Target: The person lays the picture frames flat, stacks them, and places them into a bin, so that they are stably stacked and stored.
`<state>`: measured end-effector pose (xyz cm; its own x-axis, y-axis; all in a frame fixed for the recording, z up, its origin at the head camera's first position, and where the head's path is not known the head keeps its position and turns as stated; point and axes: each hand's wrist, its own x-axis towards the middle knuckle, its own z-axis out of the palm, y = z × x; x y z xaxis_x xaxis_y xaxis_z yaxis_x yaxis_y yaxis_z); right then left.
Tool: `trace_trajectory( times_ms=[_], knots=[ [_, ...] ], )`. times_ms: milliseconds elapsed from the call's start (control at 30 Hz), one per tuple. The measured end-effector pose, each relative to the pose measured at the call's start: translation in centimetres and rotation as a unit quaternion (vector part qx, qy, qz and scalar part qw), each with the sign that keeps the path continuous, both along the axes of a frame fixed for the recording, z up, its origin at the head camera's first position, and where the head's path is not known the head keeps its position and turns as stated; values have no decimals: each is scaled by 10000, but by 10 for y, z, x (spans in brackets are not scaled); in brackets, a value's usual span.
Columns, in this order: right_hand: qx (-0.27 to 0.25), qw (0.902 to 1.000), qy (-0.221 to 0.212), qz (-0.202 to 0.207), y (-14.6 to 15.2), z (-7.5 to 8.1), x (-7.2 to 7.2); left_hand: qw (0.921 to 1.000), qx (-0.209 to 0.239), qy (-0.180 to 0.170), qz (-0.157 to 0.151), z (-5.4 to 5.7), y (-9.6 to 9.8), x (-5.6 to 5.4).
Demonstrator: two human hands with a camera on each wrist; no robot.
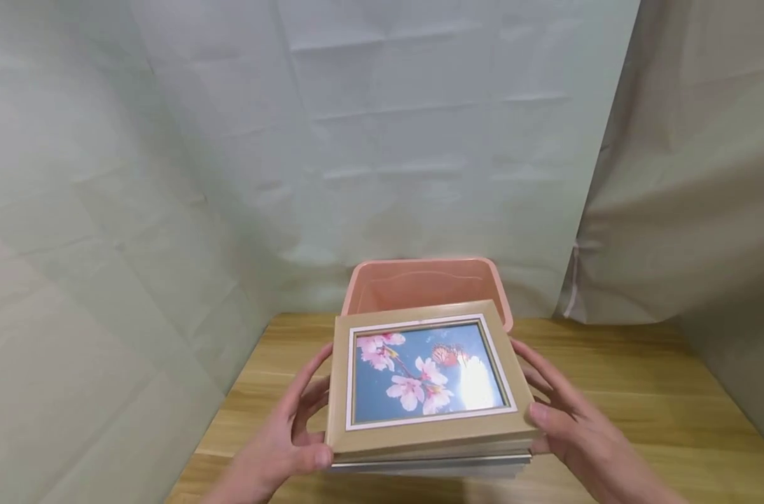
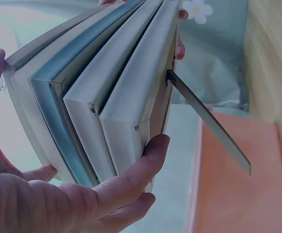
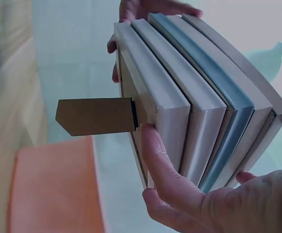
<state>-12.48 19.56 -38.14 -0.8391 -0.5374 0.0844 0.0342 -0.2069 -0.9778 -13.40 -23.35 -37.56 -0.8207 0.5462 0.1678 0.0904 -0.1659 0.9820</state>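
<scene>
A stack of several picture frames (image 2: 126, 97) is held between both hands above the table. The top picture frame (image 1: 413, 374) has a tan border and shows pink blossoms and a butterfly on blue. My left hand (image 1: 287, 434) grips the stack's left side, thumb at the upper edge and fingers reaching underneath. On the opposite side, my right hand (image 1: 571, 420) grips it the same way. One light blue frame (image 3: 238, 114) sits mid-stack among pale ones. From the bottom frame's back, a flat stand leg (image 3: 95, 116) swings outward.
Just beyond the stack, a pink plastic bin (image 1: 428, 283) stands on the wooden table (image 1: 659, 392), its front hidden by the frames. Pale cloth (image 1: 388, 154) hangs behind and at the left, with a darker curtain (image 1: 690, 175) at the right.
</scene>
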Motion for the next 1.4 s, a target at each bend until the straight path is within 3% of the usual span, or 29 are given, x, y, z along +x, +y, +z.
trace_trajectory(
  times_ms=[200, 400, 633, 733, 833, 933, 1033, 1233, 1400],
  knots=[
    [248, 9988, 376, -212, -12, 39, -28, 9982, -398, 216, 404, 28, 5, -23],
    [492, 9976, 460, -185, -16, 64, -64, 9924, -955, 299, 712, 58, 13, -50],
    [690, 9973, 153, -196, -14, 82, -96, 9898, -1247, -86, 687, 78, 21, -89],
    [692, 9973, -45, -236, -14, 85, -98, 9886, -1328, -187, 685, 83, 24, -94],
    [727, 9969, -104, -267, -14, 88, -93, 9883, -1351, -223, 670, 84, 25, -91],
    [744, 9969, 33, -271, -14, 94, -90, 9889, -1321, -134, 671, 87, 24, -88],
    [799, 9960, 247, -316, -13, 103, -94, 9907, -1195, -3, 655, 91, 24, -94],
    [952, 9934, 497, -397, -11, 115, -121, 9946, -886, 14, 541, 93, 29, -134],
    [1024, 9924, 449, -514, -7, 101, -153, 9942, -992, -77, 418, 83, 35, -170]
  ],
)
